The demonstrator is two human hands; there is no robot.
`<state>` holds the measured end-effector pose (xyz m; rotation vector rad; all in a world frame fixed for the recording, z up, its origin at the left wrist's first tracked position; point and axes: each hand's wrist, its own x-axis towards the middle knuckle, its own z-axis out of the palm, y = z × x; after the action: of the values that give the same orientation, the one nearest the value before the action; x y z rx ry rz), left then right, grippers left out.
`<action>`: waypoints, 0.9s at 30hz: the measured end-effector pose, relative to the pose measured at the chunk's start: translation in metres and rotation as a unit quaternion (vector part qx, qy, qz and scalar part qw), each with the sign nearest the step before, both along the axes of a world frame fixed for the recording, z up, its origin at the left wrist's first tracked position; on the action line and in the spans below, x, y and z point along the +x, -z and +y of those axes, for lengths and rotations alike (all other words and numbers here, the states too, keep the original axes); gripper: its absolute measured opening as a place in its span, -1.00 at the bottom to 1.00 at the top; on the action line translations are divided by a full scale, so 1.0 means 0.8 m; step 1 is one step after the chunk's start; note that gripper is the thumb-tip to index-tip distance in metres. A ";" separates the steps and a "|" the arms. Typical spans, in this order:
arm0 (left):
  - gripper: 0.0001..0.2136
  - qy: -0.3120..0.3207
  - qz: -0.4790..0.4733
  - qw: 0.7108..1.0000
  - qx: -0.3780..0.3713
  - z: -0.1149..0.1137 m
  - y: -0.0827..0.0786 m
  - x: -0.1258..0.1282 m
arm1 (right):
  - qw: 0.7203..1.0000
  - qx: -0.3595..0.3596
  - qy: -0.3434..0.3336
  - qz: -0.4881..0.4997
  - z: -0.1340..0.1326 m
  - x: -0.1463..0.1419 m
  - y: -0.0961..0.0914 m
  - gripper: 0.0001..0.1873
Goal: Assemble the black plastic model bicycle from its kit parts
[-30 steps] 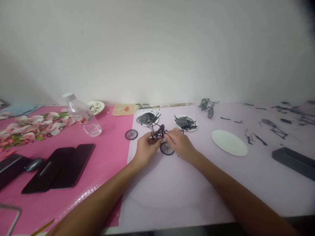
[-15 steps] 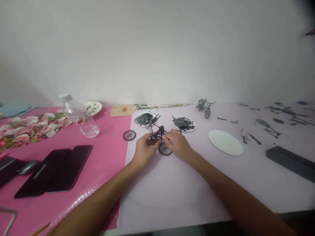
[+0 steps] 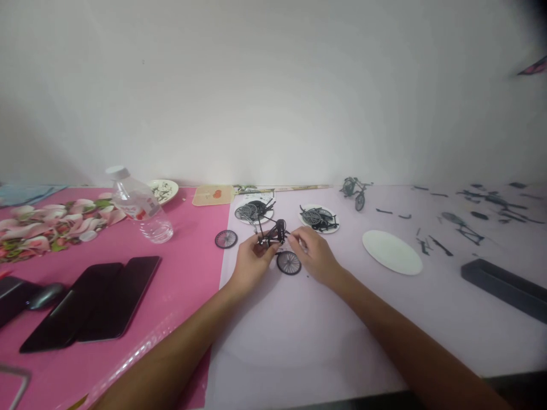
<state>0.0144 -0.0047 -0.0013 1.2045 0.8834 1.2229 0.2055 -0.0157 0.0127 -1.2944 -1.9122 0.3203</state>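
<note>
My left hand [image 3: 250, 263] is closed on a small black model bicycle frame [image 3: 273, 233] held just above the pale table. My right hand [image 3: 314, 255] pinches the frame's right end. A loose spoked wheel [image 3: 289, 263] lies on the table just below the frame, between my two hands. Another loose wheel [image 3: 226, 239] lies to the left, on the pink cloth's edge.
Two small plates of black bicycle parts [image 3: 252, 210] [image 3: 319, 218] sit behind my hands. An empty white plate [image 3: 392, 252] and a finished model bicycle [image 3: 354, 187] lie right. A water bottle [image 3: 139, 205], dark phones [image 3: 92, 302] and a mouse [image 3: 43, 296] lie left. A dark tray [image 3: 504, 287] and scattered parts [image 3: 461, 225] fill the far right.
My hands have tilted the frame slightly and lifted it a little off the loose wheel. The view has shifted slightly.
</note>
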 end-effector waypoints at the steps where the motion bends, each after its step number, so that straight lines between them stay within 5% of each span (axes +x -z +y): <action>1: -0.59 0.008 -0.013 1.000 -0.007 0.000 -0.002 0.000 | 0.999 -0.018 0.013 0.043 0.001 0.000 0.000 -0.78; 6: -0.52 0.055 -0.063 0.996 -0.044 -0.004 -0.006 0.000 | 0.963 -0.128 0.004 0.238 0.005 -0.001 0.006 -0.67; 11: -0.45 0.078 -0.051 0.994 -0.052 -0.002 -0.003 -0.001 | 0.950 -0.153 -0.035 0.270 0.005 -0.004 0.008 -0.66; 20: -0.55 -0.052 0.092 0.994 -0.008 -0.002 0.005 -0.004 | 0.981 0.053 0.051 0.181 -0.001 0.005 0.005 -0.75; 27: -0.57 0.006 0.070 0.993 0.099 -0.020 0.001 0.003 | 0.979 0.200 0.007 0.044 -0.001 0.003 0.005 -0.86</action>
<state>0.0169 -0.0207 -0.0021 1.4663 0.8705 1.2506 0.2079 -0.0168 0.0085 -1.0059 -1.7786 -0.0179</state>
